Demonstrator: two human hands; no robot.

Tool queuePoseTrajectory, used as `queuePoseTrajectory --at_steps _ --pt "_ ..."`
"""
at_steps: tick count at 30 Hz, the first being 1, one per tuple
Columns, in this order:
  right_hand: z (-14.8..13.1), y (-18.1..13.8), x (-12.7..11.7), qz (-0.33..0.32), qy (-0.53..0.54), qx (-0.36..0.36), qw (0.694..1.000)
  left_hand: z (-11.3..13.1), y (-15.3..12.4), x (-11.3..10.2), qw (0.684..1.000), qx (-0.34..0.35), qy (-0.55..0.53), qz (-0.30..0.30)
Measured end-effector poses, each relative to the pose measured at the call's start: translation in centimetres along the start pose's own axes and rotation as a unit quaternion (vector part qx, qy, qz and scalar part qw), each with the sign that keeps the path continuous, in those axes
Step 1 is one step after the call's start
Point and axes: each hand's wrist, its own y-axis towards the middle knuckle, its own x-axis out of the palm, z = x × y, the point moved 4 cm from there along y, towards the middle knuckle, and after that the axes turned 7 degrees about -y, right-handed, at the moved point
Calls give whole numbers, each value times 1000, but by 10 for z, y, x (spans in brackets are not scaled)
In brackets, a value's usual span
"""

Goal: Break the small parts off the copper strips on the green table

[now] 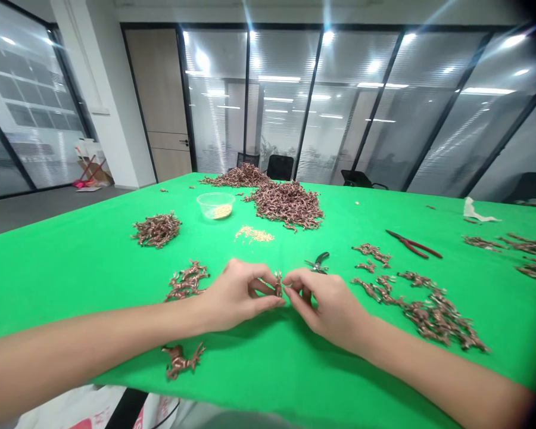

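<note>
At the middle of the table, my left hand (236,292) pinches a small brown animal figurine (278,285) upright between thumb and fingers. My right hand (328,304) is close against its right side, thumb and forefinger pressed together; whatever they hold is too small to make out. A group of similar figurines (187,280) lies beside my left hand, partly behind it. One more figurine (181,361) rests below my left forearm. Just beyond my right hand are black-handled pliers (318,263), their jaws partly visible.
A clear plastic bowl (204,207) holds pale golden bits, with a loose scatter of bits (255,234) nearby. Large heaps of brown figurines (288,204) stand behind. A smaller pile (157,230) is left, loose figurines (442,319) right. Red-handled pliers (414,243) lie on the green cloth (93,256).
</note>
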Motion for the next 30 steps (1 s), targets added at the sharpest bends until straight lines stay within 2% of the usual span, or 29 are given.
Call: queuePoseTrajectory --at_steps 9,14,16,18,20,22,24,26,28,30 --pt "2 0 0 -1 -53 -65 996 2 0 1 1000 -11 -12 -20" --pt "1 1 4 -12 -8 -18 1000 1 1 -1 1000 -8 10 -21" --pt "-1 3 5 -17 28 7 999 1 1 -1 999 11 41 -19" --pt "-2 4 5 -36 107 61 992 0 0 -1 994 50 101 -5" --pt "1 5 7 -82 228 155 958 -3 -1 0 980 96 176 15" --pt "3 4 11 -142 343 243 896 -7 -2 2 964 133 231 21" --pt "4 3 14 -190 411 287 844 -11 -3 3 957 152 247 12" --pt "6 4 15 -210 435 301 822 -12 -4 4 955 163 249 11" --pt "9 4 15 -188 420 305 834 -11 -3 3 952 168 254 16" --pt "14 5 12 -120 364 284 879 -10 -3 2 950 170 261 19"
